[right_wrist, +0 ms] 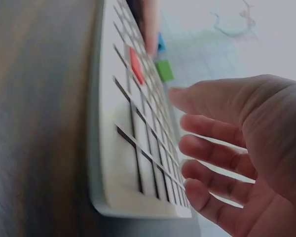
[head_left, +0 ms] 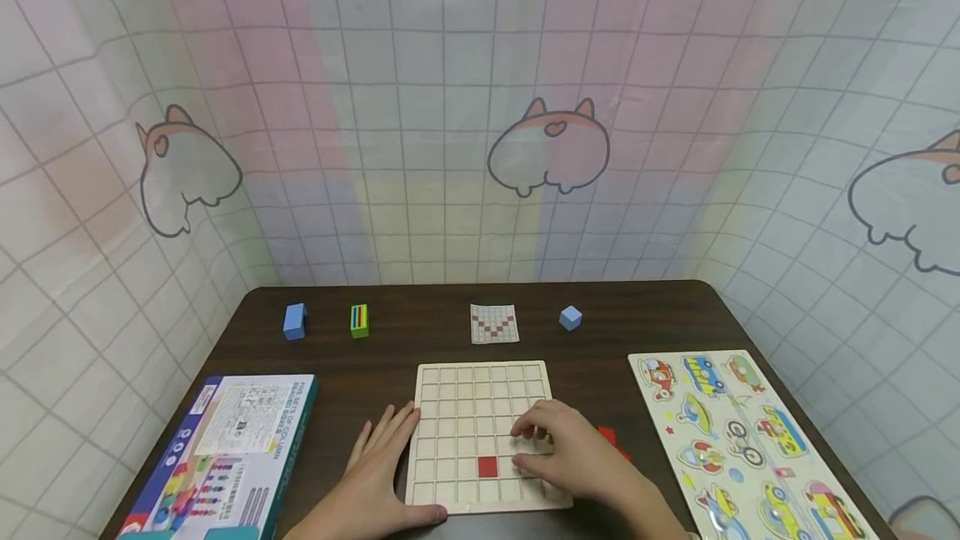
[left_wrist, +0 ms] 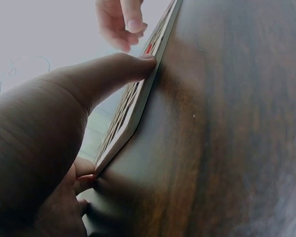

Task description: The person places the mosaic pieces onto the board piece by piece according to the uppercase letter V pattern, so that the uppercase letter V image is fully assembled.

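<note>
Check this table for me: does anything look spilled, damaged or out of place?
Nothing looks spilled or damaged. The grid board lies flat, with one red tile in a cell. The only mildly untidy spot is the loose red pieces right of the board; the right hand partly hides them, so their arrangement is unclear.

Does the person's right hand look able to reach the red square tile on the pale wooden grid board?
Probably yes: the right hand, seemingly empty, is just beside the red square tile, and nothing covers it. The left hand touches the left edge of the pale wooden grid board, clear of it.
</note>
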`<state>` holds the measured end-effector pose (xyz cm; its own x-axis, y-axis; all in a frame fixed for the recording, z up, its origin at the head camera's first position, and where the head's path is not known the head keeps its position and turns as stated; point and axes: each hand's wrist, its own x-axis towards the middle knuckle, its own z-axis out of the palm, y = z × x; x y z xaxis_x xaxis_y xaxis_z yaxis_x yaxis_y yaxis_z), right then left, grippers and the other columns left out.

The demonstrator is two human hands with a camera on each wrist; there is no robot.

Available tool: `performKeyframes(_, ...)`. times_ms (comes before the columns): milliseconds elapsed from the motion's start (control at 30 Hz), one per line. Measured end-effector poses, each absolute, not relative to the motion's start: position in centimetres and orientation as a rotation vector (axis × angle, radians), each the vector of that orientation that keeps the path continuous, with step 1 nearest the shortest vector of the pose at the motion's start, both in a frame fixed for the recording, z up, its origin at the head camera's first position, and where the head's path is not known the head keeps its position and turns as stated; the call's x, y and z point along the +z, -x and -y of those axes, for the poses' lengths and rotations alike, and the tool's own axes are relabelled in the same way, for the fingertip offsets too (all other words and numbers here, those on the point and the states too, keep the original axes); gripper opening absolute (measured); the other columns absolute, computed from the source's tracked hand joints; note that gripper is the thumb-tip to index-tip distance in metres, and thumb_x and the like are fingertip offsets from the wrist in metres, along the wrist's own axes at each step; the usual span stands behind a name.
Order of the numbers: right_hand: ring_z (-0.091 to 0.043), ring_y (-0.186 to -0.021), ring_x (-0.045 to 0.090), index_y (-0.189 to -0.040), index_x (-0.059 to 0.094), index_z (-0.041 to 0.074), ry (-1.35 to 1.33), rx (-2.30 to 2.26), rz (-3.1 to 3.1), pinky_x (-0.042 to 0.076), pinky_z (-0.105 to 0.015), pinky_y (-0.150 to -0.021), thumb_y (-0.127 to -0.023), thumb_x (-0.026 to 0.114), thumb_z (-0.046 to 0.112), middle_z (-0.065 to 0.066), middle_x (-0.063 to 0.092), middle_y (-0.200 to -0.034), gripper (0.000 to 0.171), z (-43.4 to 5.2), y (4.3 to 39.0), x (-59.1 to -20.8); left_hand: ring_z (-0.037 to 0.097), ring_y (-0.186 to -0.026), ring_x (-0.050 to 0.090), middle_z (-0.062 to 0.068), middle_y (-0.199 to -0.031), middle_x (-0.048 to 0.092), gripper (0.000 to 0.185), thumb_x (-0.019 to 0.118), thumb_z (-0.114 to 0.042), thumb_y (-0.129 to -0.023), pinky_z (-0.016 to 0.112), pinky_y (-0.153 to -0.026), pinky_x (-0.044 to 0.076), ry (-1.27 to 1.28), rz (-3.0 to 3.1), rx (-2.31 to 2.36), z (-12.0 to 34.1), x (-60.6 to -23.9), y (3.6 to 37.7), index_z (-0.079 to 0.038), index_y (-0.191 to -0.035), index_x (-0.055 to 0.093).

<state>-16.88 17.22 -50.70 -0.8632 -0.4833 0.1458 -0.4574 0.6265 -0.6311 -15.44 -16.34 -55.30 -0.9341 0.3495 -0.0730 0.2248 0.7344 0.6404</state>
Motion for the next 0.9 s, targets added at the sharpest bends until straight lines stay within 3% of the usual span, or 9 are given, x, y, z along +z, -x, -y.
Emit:
performKeyframes(267,-0.018,-0.095,0.066,-0.120,0.078,0.022,0.710,-1.115,-2.813,0.057,-0.027,-0.080,-0.096,0.090,0.030,0.004,0.075,-0.111,0.028,-20.5,17.4,-49.9,0.044,-0.175,0.006,0.007,-0.187,0.021,0.145,0.089,-0.084,-0.070,0.076,-0.134,0.000,-0.463,-2.739,0.991,16.4,-55.6,15.6,-0.013,-0.179,0.024)
performKeyframes(500,-0.015,-0.105,0.069,-0.124,0.078,0.024,0.646,-1.113,-2.893,0.060,-0.031,-0.086,-0.095,0.092,0.030,0.008,0.076,-0.116,0.033,-23.4,17.8,-49.9,0.046,-0.175,0.008,0.007,-0.187,0.021,0.143,0.090,-0.083,-0.071,0.076,-0.135,-0.001,-0.472,-2.736,1.001,16.4,-55.6,15.5,-0.013,-0.178,0.026)
performKeyframes(733,-0.019,-0.116,0.074,-0.127,0.077,0.022,0.563,-1.078,-2.920,0.064,-0.042,-0.100,-0.093,0.093,0.033,0.008,0.076,-0.122,0.039,-25.9,17.8,-50.0,0.046,-0.175,0.007,0.007,-0.187,0.021,0.143,0.092,-0.080,-0.070,0.076,-0.134,-0.001,-0.463,-2.723,1.021,16.5,-55.5,15.5,-0.014,-0.178,0.026)
performKeyframes(900,-0.020,-0.115,0.073,-0.130,0.076,0.021,0.547,-1.004,-2.922,0.064,-0.042,-0.099,-0.092,0.093,0.039,0.008,0.075,-0.124,0.045,-27.4,17.9,-50.2,0.047,-0.174,0.007,0.007,-0.188,0.020,0.144,0.092,-0.080,-0.070,0.077,-0.134,-0.001,-0.457,-2.715,1.030,16.5,-55.3,15.5,-0.013,-0.178,0.026)
